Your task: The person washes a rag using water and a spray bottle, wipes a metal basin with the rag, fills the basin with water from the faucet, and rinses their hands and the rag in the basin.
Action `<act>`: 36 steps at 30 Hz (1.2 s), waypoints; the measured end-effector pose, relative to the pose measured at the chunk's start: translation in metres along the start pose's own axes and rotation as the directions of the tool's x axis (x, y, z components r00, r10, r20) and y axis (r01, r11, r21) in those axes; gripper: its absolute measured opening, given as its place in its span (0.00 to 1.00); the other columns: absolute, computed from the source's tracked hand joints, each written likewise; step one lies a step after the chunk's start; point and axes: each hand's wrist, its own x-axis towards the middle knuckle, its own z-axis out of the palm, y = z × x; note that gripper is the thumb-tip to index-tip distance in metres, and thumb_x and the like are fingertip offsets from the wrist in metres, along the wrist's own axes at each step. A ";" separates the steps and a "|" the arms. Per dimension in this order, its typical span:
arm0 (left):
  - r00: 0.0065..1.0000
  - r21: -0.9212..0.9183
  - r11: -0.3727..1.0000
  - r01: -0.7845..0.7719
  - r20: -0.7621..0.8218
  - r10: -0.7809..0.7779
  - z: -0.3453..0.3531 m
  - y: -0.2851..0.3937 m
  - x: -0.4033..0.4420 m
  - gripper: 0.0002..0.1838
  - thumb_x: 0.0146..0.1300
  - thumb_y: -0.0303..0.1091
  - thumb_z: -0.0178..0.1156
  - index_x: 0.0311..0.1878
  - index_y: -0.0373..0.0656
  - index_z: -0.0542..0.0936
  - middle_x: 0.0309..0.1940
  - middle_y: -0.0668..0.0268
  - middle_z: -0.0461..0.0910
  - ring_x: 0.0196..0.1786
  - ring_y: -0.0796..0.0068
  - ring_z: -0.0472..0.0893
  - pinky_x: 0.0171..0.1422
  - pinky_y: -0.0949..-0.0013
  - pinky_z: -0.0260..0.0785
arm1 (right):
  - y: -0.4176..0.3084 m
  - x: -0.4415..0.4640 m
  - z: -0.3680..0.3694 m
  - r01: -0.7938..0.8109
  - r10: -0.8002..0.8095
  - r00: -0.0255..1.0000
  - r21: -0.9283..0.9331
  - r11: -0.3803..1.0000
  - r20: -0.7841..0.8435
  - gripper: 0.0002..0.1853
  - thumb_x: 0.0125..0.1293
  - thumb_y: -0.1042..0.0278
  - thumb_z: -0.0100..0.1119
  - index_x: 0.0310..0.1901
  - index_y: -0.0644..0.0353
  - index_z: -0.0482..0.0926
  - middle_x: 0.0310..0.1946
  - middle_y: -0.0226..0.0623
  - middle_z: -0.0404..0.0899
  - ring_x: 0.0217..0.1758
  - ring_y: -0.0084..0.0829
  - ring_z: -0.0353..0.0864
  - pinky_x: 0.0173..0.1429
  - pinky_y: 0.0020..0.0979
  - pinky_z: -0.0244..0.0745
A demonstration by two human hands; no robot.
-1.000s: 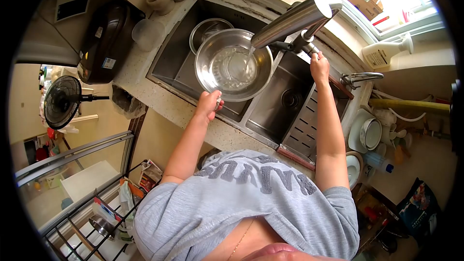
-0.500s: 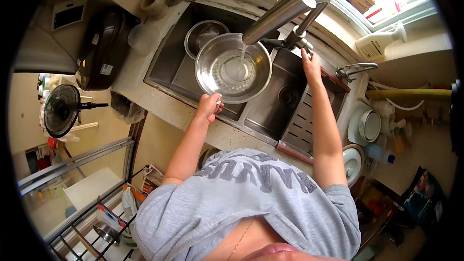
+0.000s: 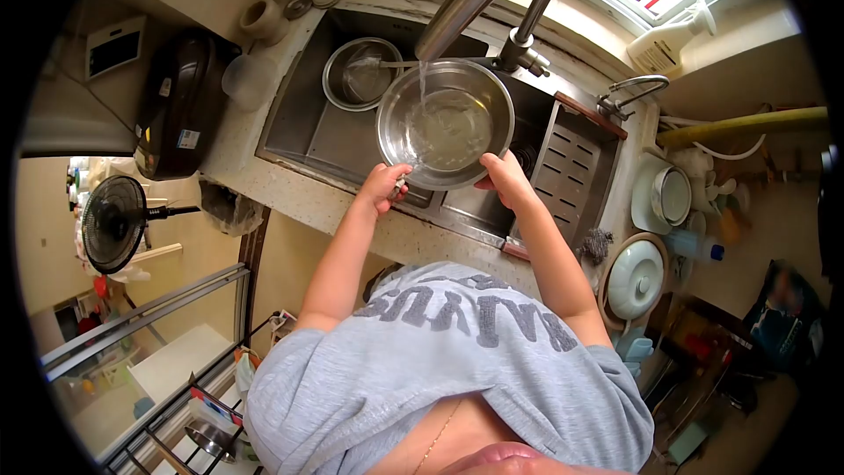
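A shiny metal bowl with water in it is held over the double sink. My left hand is closed at the bowl's near-left rim, with a small silvery thing by its fingers that I cannot make out. On the near-right rim, my right hand grips with the thumb on top; its other fingers are partly hidden under the bowl. From the thick steel faucet a thin stream of water falls into the bowl's left side. Behind it to the left, a smaller metal pot stands in the sink with a handled utensil inside.
A slotted drain tray spans the sink's right part. A second thin tap rises beyond it. Right of the sink are a lidded pale pot and a dark scouring pad. A clear cup stands at the left counter edge.
My right hand has left the faucet lever and now holds the bowl's rim. The bowl has shifted right relative to the stream and tilts a little. Water still runs.
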 end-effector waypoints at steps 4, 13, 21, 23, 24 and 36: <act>1.000 0.047 0.999 -0.002 -0.028 0.004 0.006 0.003 0.001 0.09 0.51 0.33 0.59 0.23 0.45 0.68 0.14 0.71 0.68 0.14 0.82 0.69 0.14 0.80 0.59 | 0.003 -0.004 -0.001 0.049 -0.049 0.998 0.003 0.999 -0.045 0.21 0.55 0.66 0.45 0.51 0.60 0.62 0.39 0.38 0.72 0.33 0.29 0.75 0.34 0.29 0.73; 0.996 0.163 0.986 -0.025 -0.085 0.039 -0.009 -0.010 0.023 0.08 0.52 0.35 0.58 0.27 0.46 0.69 0.14 0.71 0.69 0.14 0.80 0.71 0.12 0.79 0.61 | 0.027 -0.001 0.000 0.098 -0.075 0.987 0.155 0.983 -0.146 0.28 0.57 0.48 0.53 0.49 0.64 0.67 0.41 0.37 0.73 0.37 0.25 0.74 0.32 0.26 0.74; 0.998 0.110 0.994 0.011 -0.057 -0.005 -0.012 -0.011 0.029 0.09 0.52 0.33 0.58 0.26 0.47 0.66 0.14 0.72 0.68 0.15 0.81 0.70 0.13 0.79 0.60 | 0.037 0.002 -0.002 0.146 -0.130 0.988 0.265 0.953 -0.078 0.27 0.57 0.49 0.55 0.52 0.58 0.65 0.40 0.35 0.74 0.37 0.24 0.75 0.36 0.27 0.74; 0.998 0.112 0.994 0.002 -0.064 0.005 -0.010 -0.012 0.028 0.09 0.52 0.33 0.58 0.25 0.46 0.67 0.14 0.71 0.68 0.14 0.81 0.70 0.13 0.79 0.60 | 0.040 -0.003 -0.002 0.161 -0.146 0.986 0.279 0.947 -0.076 0.27 0.57 0.49 0.55 0.52 0.58 0.65 0.39 0.35 0.74 0.36 0.23 0.75 0.35 0.25 0.73; 0.998 0.112 0.994 0.005 -0.059 0.002 -0.010 -0.012 0.029 0.08 0.52 0.34 0.58 0.24 0.46 0.68 0.14 0.71 0.68 0.14 0.81 0.70 0.13 0.79 0.60 | 0.044 -0.002 -0.002 0.156 -0.137 0.986 0.259 0.953 -0.092 0.25 0.56 0.51 0.56 0.51 0.57 0.65 0.39 0.33 0.74 0.35 0.22 0.75 0.34 0.24 0.72; 0.998 0.137 0.990 -0.027 -0.054 0.034 -0.008 -0.013 0.024 0.09 0.53 0.35 0.58 0.25 0.45 0.69 0.14 0.70 0.68 0.15 0.79 0.71 0.14 0.78 0.61 | 0.058 -0.014 0.005 0.095 -0.078 0.994 0.236 0.967 -0.083 0.29 0.58 0.48 0.52 0.52 0.65 0.66 0.43 0.37 0.73 0.36 0.25 0.77 0.38 0.25 0.70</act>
